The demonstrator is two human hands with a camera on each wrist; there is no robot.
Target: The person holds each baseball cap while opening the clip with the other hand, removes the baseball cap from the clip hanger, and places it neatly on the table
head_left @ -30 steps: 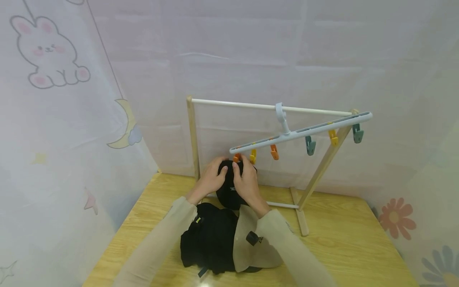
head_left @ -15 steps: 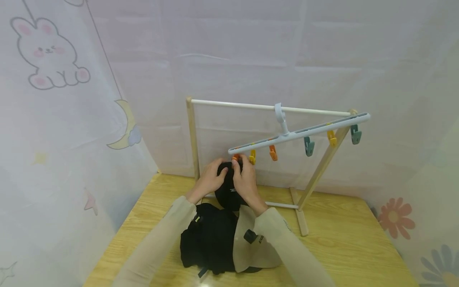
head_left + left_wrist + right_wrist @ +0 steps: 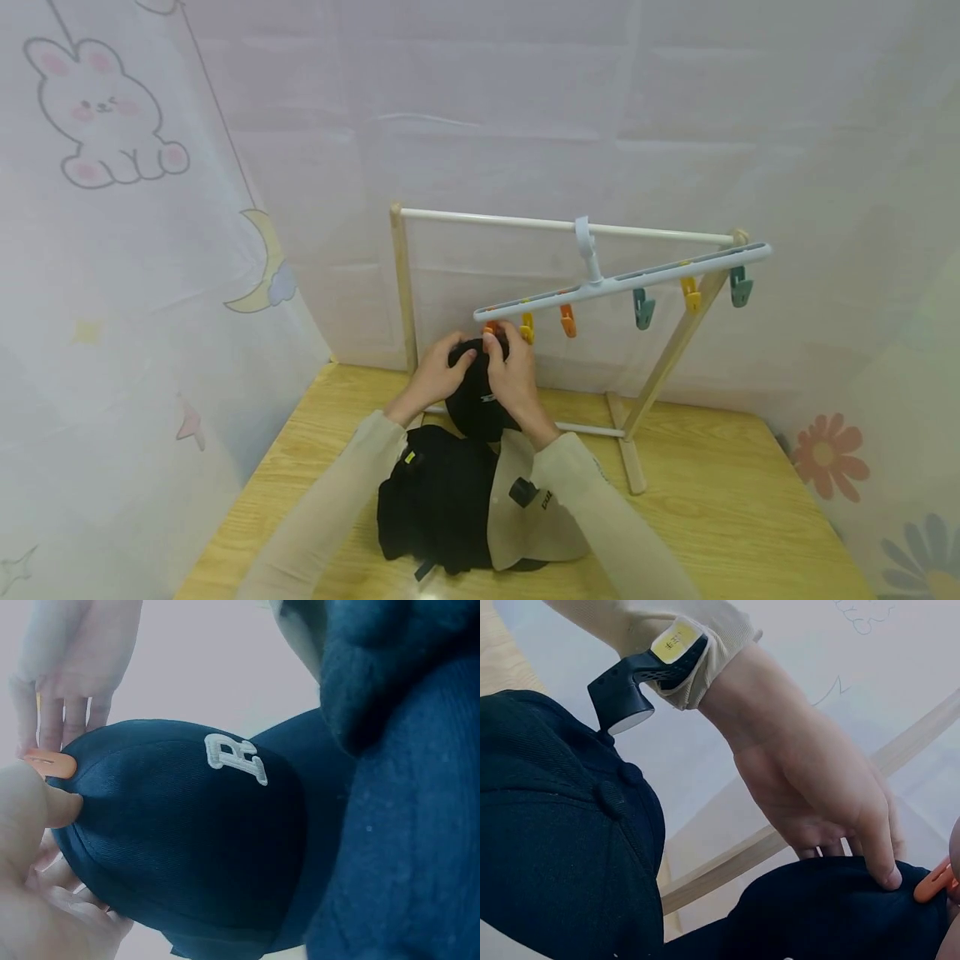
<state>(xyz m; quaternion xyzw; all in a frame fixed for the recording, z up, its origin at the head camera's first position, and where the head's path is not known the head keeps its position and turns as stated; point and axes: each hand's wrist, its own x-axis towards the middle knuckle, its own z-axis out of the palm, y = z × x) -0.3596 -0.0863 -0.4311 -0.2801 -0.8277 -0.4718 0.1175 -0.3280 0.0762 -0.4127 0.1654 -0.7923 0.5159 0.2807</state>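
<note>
A black baseball cap [image 3: 480,400] with a white embroidered letter hangs upright between both hands, below the left end of a light blue clip hanger [image 3: 600,287]. My left hand [image 3: 437,373] grips the cap's left edge, thumb on the front and fingers behind. My right hand [image 3: 513,379] pinches an orange clothespin [image 3: 489,331], the leftmost on the hanger. In the left wrist view the clothespin [image 3: 51,762] overlaps the cap's edge right beside the left thumb [image 3: 64,806]. Several right-hand fingers [image 3: 75,720] reach behind the cap there.
The hanger hooks over the white bar [image 3: 487,218] of a wooden rack [image 3: 403,292], tilted, with several yellow, orange and green clothespins. Black and beige fabric headwear [image 3: 442,500] lies heaped on the wooden table [image 3: 720,500] under the forearms. Curtains stand behind and at the sides.
The hanger has shifted slightly left, its right end dipping a little. The cap's top has moved slightly left with the hands, and more of the orange clothespin shows.
</note>
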